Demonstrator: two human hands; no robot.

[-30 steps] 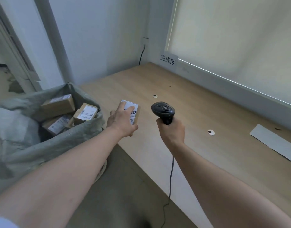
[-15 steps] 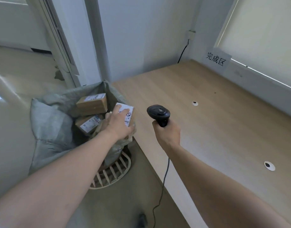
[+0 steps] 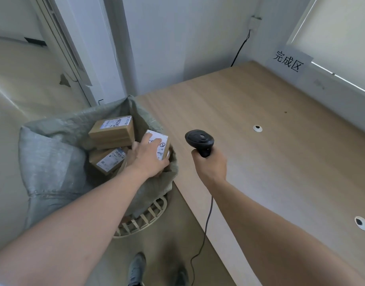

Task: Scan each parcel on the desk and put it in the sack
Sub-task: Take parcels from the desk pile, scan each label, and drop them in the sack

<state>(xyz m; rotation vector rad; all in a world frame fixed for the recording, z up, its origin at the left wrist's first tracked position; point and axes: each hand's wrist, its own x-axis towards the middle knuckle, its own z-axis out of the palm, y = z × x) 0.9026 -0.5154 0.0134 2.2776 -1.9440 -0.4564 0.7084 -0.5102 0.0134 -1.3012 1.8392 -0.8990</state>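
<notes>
A person's left hand [image 3: 149, 158] grips a small labelled parcel [image 3: 160, 147] from above, fingers spread over its white label, holding it over the near rim of an open grey sack [image 3: 53, 153] beside the desk [image 3: 270, 145]. Other boxed parcels [image 3: 112, 131] lie inside the sack. The right hand [image 3: 210, 166], arm outstretched over the desk edge, clasps a black corded scanner [image 3: 199, 141] upright.

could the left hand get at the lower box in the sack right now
Probably not yet. The left hand grips a white-labelled parcel over the sack mouth, so its fingers are taken. The lower box lies uncovered just beside it, close once the parcel drops.
</notes>
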